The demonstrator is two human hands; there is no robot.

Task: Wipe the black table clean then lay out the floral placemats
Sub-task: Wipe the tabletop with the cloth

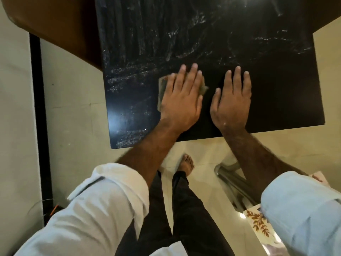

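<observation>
At frame centre, the left hand (181,100) presses a greenish cloth (163,85) flat under straight fingers onto the black table (140,45). The right hand (230,106) lies flat just beside it, fingers extended. A floral placemat (257,221) sits at lower right, well apart.

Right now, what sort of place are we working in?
Probably a home dining area: a glossy black table streaked with wipe marks, a floral placemat waiting low on the right, and a bare foot on pale floor tiles. The left hand presses a cloth onto the table.
</observation>
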